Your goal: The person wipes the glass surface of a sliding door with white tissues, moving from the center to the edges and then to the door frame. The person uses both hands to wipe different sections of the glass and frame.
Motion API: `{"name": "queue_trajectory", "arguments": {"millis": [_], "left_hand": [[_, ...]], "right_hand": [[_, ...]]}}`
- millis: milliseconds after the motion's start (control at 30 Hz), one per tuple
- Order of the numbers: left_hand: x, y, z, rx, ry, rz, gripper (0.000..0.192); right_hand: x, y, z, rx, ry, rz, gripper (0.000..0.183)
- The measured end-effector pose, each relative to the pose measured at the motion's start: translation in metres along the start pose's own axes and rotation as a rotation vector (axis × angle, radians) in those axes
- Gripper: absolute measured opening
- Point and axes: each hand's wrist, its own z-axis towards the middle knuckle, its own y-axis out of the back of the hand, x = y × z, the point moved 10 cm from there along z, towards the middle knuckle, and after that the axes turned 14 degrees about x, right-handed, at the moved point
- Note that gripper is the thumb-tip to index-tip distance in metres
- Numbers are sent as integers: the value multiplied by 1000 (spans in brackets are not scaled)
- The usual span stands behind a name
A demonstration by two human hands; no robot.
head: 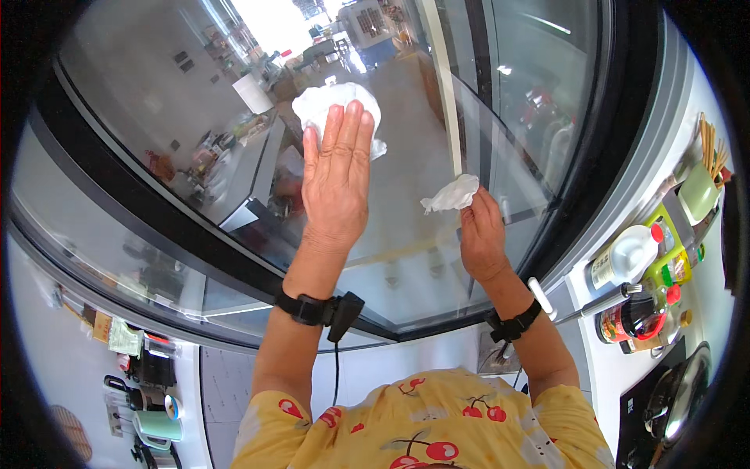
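Observation:
My left hand (338, 170) lies flat, fingers stretched upward, pressing a crumpled white tissue or cloth (345, 97) against a large glass pane (404, 158) in a black frame. To its right and lower, my right hand (483, 228) pinches a second white tissue or cloth (451, 194) between thumb and fingers in front of the glass. Black straps with small devices are on both wrists. A room shows through or in the pane, and which of the two it is I cannot tell.
At right, a white counter (597, 375) carries a large clear jug (627, 255), a dark sauce bottle (638, 316), a green chopstick holder (698, 193) and a lidded pan (679, 398) on a black hob. At lower left, another counter holds a mint-green kettle (157, 426). The black frame (193, 240) curves around the glass.

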Motion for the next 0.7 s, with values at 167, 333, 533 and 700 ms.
{"name": "queue_trajectory", "arguments": {"millis": [167, 333, 533, 700], "left_hand": [[-41, -53, -27, 150, -6, -199, 54], [-44, -55, -54, 234, -76, -212, 55], [-10, -18, -17, 28, -20, -75, 55], [-37, -50, -45, 95, 25, -361, 52]], "right_hand": [[-1, -4, -3, 24, 10, -39, 16], [-26, -13, -2, 111, -198, 230, 19], [-6, -10, -9, -11, 26, -34, 22], [-14, -13, -8, 46, -69, 96, 27]]}}
